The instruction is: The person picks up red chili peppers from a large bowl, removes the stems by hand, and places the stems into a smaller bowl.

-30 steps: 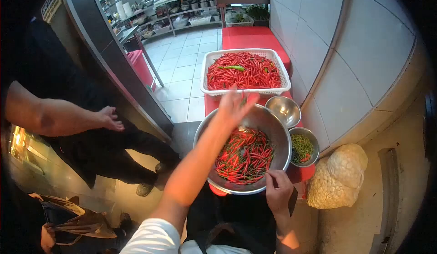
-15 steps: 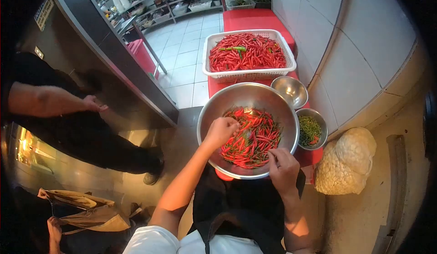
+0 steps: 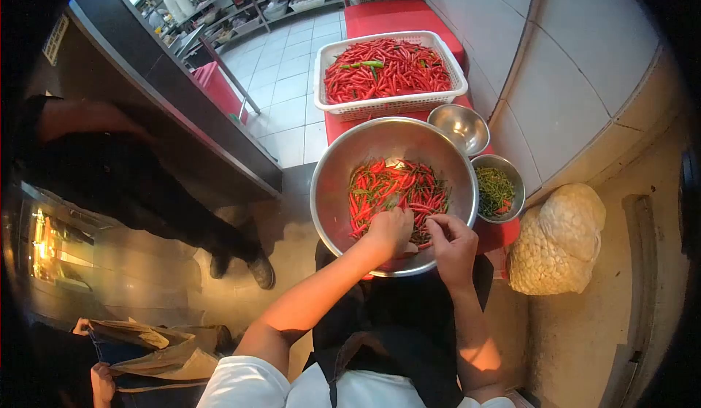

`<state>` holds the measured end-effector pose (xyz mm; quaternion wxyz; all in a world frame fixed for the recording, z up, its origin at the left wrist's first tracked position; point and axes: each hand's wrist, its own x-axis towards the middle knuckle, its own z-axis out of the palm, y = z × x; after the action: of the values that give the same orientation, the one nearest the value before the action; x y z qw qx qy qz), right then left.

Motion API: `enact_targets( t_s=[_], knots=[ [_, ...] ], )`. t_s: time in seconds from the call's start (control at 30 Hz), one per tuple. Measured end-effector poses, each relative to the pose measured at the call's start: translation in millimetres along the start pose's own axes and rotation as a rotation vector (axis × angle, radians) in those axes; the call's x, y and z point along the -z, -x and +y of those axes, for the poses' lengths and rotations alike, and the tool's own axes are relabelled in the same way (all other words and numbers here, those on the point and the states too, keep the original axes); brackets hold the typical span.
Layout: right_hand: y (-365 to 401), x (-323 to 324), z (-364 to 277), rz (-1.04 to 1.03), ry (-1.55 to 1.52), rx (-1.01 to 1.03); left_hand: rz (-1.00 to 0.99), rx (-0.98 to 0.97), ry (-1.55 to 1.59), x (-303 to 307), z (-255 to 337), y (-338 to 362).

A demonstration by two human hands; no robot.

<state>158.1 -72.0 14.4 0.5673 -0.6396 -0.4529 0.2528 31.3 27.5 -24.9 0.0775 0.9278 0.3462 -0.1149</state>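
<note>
A wide steel bowl (image 3: 328, 159) holds red chili peppers (image 3: 365, 189) with green stems. Over its near side my left hand (image 3: 393, 231) bends inward, fingers closed together. Close beside it, at the near right rim, my right hand (image 3: 454, 243) pinches thumb against fingers. The fingertips of both hands nearly meet; what lies between them is too small to make out. A small steel bowl of green stems (image 3: 496, 189) stands right of the large bowl, with an orange-red bit among them.
A white plastic basket (image 3: 394, 106) heaped with red chilies sits behind on a red bench (image 3: 394, 17). Beside it rests a small shiny bowl (image 3: 458, 129). A filled pale bag (image 3: 558, 240) leans by the tiled wall. People stand and sit at left, near a brown bag (image 3: 157, 349).
My left hand has moved from the bowl's left side toward my right hand. The person at left has shifted, and the brown bag has moved slightly.
</note>
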Motion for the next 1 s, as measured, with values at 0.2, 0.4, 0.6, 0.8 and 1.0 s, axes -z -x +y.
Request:
enact_targets(
  t_s=[0.2, 0.4, 0.6, 0.8, 1.0],
  knots=[
    [-9.3, 15.1, -1.1, -0.043, -0.372, -0.299, 0.022, -0.054, -0.007, 3.9, -7.4, 13.2],
    [-10.1, 13.9, 1.6, -0.063, -0.399, -0.327, 0.162, -0.118, -0.158, -23.7, -12.0, 7.9],
    [-8.5, 22.9, 3.2, -0.064, -0.483, -0.329, -0.141, -0.064, 0.013, 22.2, -51.3, 5.3],
    [-9.8, 27.8, 12.3, 0.016, -0.788, -0.365, 0.195, -0.002, 0.211, 21.1, -40.5, -23.1],
    [-9.0, 42.8, 22.4, 0.061, -0.983, -0.472, 0.311, -0.044, -0.036, 4.3, 6.2, -51.0]
  ],
)
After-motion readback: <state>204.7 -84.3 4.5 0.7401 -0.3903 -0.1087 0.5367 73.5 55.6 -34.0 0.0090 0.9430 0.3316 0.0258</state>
